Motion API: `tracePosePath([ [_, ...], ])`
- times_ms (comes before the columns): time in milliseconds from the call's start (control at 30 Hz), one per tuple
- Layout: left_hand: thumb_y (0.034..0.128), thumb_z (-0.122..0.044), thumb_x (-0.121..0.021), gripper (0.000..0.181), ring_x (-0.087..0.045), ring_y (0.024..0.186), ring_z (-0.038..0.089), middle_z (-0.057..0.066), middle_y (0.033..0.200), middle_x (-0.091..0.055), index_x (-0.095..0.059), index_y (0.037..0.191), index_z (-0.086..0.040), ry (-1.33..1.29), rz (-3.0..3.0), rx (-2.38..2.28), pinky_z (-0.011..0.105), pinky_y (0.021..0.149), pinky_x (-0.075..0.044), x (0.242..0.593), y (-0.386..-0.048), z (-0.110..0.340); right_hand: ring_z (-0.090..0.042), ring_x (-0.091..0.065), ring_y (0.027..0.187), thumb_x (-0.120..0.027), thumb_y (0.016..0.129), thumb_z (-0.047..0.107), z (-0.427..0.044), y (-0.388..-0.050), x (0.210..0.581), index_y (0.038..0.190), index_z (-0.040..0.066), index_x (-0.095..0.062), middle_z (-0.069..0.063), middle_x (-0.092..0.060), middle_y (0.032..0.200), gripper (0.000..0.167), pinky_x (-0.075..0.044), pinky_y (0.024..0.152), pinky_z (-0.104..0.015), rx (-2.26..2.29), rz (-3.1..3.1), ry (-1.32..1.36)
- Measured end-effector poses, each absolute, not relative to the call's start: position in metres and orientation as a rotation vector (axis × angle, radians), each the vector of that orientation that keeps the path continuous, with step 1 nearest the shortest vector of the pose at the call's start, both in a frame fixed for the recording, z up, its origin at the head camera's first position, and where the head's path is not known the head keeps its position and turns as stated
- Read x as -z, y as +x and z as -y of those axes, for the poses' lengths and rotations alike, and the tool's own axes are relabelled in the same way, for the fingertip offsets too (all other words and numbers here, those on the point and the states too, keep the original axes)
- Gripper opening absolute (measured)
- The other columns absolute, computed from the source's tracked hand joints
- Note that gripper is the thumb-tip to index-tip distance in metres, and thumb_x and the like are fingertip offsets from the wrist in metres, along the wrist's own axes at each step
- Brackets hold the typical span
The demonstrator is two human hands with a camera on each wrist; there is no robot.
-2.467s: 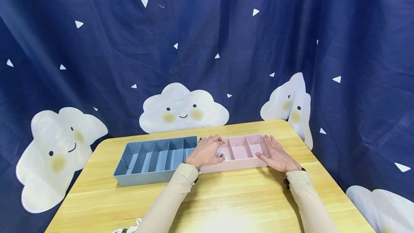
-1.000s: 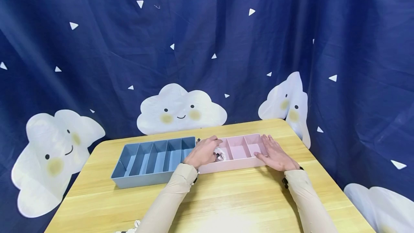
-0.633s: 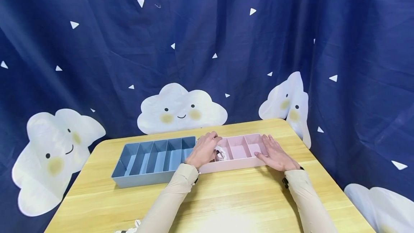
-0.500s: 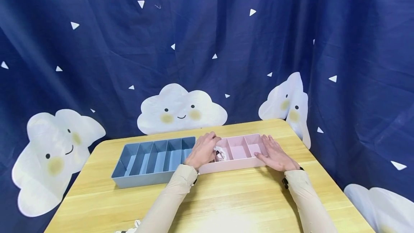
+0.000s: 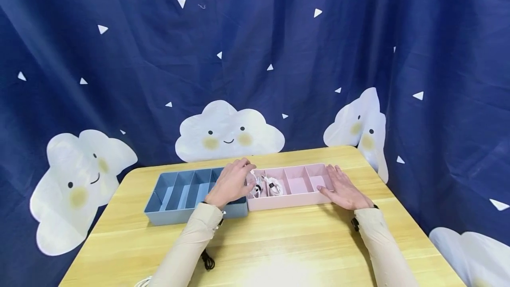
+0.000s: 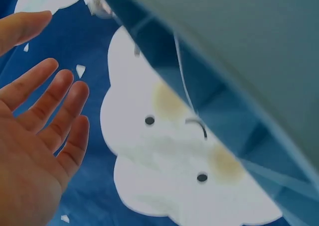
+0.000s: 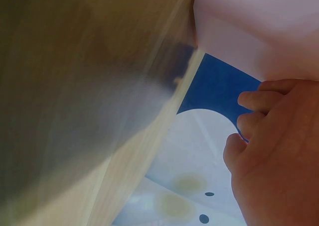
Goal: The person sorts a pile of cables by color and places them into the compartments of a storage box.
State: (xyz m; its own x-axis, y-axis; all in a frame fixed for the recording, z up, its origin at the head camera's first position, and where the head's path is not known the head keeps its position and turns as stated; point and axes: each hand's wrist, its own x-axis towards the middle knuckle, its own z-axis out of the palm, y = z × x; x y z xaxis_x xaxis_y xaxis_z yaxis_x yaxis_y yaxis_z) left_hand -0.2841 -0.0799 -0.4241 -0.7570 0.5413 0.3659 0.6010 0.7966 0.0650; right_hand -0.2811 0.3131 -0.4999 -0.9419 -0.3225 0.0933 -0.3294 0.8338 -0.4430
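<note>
My left hand [image 5: 230, 184] is above the right end of the blue divided box [image 5: 175, 217], beside the left end of the pink one. In the left wrist view its fingers [image 6: 65, 131] are spread, with nothing in them. A bundled white cable [image 5: 275, 187] lies in the pink divided box [image 5: 291, 200], second compartment from the left. Another white cable [image 5: 256, 188] sits in the leftmost compartment, partly behind my left fingers. My right hand [image 5: 345, 190] rests flat against the right end of the pink box, its thumb over the front rim.
Both boxes stand end to end on the wooden table [image 5: 279, 242]. A black cable [image 5: 208, 261] lies by the left sleeve, and part of a white cable [image 5: 143, 282] shows at the front edge. A blue cloud-print curtain [image 5: 255, 79] hangs behind.
My left hand has come out of the pink box and moved left, uncovering the two white cables. The black cable has come into view. My right hand stays at the box's end.
</note>
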Motion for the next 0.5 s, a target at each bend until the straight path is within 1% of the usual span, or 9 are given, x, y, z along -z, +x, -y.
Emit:
tracePosePath([
  [67,0.0919,-0.034,-0.073,0.043,-0.064,0.102,0.023,0.004,0.119,-0.067,-0.071,0.127,-0.009,-0.86,2.653,0.251,0.04,0.084,-0.053,0.42,-0.281,0.089,-0.054,-0.007,0.157,-0.049,0.103,0.051,-0.313,-0.281,0.499,0.16,-0.012,-0.014,-0.034,-0.013,0.168,0.092,-0.01,0.126,-0.067,-0.732,2.992,0.528],
  [233,0.0879,-0.033,-0.078,0.047,-0.063,0.096,0.022,0.003,0.117,-0.067,-0.071,0.128,-0.009,-0.84,2.611,0.265,0.039,0.081,-0.052,0.412,-0.271,0.112,-0.055,-0.009,0.156,-0.049,0.103,0.051,-0.311,-0.281,0.497,0.159,-0.013,-0.016,-0.034,-0.015,0.168,0.092,-0.011,0.125,-0.068,-0.727,2.982,0.524],
  [333,0.0879,-0.034,-0.078,0.048,-0.062,0.093,0.021,0.003,0.117,-0.067,-0.07,0.129,-0.01,-0.831,2.591,0.257,0.038,0.079,-0.05,0.41,-0.263,0.124,-0.055,-0.009,0.156,-0.05,0.103,0.051,-0.311,-0.28,0.497,0.159,-0.013,-0.016,-0.034,-0.015,0.168,0.092,-0.011,0.125,-0.068,-0.727,2.982,0.526],
  [400,0.089,-0.036,-0.076,0.048,-0.062,0.095,0.022,0.003,0.118,-0.067,-0.071,0.129,-0.011,-0.817,2.588,0.255,0.039,0.08,-0.051,0.409,-0.258,0.132,-0.055,-0.008,0.156,-0.05,0.103,0.05,-0.312,-0.28,0.498,0.159,-0.014,-0.016,-0.035,-0.014,0.168,0.091,-0.011,0.125,-0.068,-0.725,2.985,0.533],
  [500,0.0906,-0.04,-0.074,0.048,-0.064,0.103,0.023,0.003,0.12,-0.067,-0.071,0.129,-0.011,-0.785,2.599,0.262,0.042,0.085,-0.052,0.408,-0.249,0.142,-0.055,-0.007,0.156,-0.05,0.103,0.05,-0.311,-0.28,0.498,0.159,-0.014,-0.015,-0.035,-0.013,0.168,0.092,-0.01,0.125,-0.068,-0.734,2.991,0.542],
])
